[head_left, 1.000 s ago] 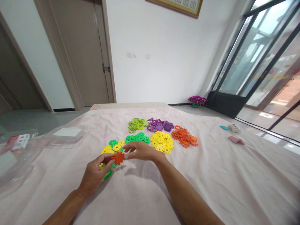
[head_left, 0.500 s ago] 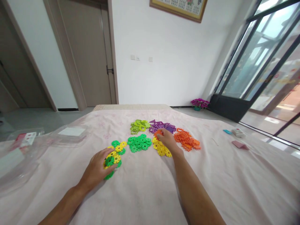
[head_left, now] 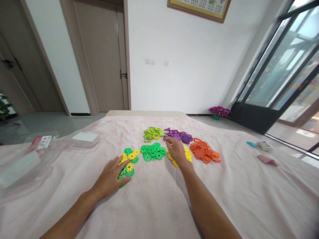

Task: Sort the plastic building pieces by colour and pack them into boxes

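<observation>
My left hand [head_left: 111,177] rests on a joined cluster of green and yellow snowflake pieces [head_left: 129,162] on the pink cloth [head_left: 154,205]. Its fingers lie over the cluster and the thumb is against its near edge. My right hand [head_left: 177,151] lies over the yellow pile [head_left: 187,154], fingers stretched out toward the purple pile [head_left: 178,135]; I see nothing in them. The green pile [head_left: 153,151] lies between my two hands. The lime pile [head_left: 152,133] is behind it, and the orange pile [head_left: 204,152] is to the right of my right hand.
A clear plastic box [head_left: 25,166] and its lid [head_left: 84,137] lie at the left. A blue bit [head_left: 251,144], a small white item [head_left: 264,145] and a pink card [head_left: 267,160] lie at the right. A flower pot [head_left: 218,112] stands by the glass doors.
My right hand carried an orange piece from the cluster to the orange pile, let it go, and has drawn back left over the yellow pile. My left hand stays on the cluster.
</observation>
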Demonstrator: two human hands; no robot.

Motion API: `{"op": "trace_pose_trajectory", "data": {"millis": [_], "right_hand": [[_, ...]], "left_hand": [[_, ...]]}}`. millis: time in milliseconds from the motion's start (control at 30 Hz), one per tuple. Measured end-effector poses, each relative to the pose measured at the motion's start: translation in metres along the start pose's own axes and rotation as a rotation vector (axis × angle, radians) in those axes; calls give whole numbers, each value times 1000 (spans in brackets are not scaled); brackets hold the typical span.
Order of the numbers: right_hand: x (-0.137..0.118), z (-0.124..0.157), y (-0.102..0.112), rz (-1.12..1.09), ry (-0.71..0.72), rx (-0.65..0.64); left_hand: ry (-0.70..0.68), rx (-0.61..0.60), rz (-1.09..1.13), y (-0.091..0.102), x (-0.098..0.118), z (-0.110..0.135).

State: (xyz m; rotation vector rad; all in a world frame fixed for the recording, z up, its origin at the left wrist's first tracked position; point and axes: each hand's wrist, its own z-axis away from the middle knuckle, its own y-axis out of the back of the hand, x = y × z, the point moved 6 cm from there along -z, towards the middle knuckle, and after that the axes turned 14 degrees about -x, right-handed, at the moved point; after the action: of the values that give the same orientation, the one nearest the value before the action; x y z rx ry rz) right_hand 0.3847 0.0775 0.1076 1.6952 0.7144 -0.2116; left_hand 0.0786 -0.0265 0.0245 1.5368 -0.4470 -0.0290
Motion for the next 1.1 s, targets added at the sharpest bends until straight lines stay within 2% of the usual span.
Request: {"op": "trace_pose_trajectory", "data": {"millis": [67,133,200,267,400,567,900,1100], "right_hand": [[-40,2,-39,-2,160,-124],[-71,6,-71,56,256,-224],[-91,8,-90,134,281,-256],[-101,6,-101,199,267,-251],[-107,-3,-115,263,236,-232],[-102,-9,-129,253,227,-277],[-93,-13,-127,99,209,-269],[-102,-4,-123,-9,243,-175]], "left_hand": [[-4,21,6,2,0,0],[-15,40,9,3,0,0],[-24,53,7,3,0,0],[-28,58,2,3,0,-1],[-38,68,18,4,-1,-2],[-49,92,34,4,-4,-3],[-46,96,27,2,-6,-4],[-48,75,21,3,-5,-3]]}}
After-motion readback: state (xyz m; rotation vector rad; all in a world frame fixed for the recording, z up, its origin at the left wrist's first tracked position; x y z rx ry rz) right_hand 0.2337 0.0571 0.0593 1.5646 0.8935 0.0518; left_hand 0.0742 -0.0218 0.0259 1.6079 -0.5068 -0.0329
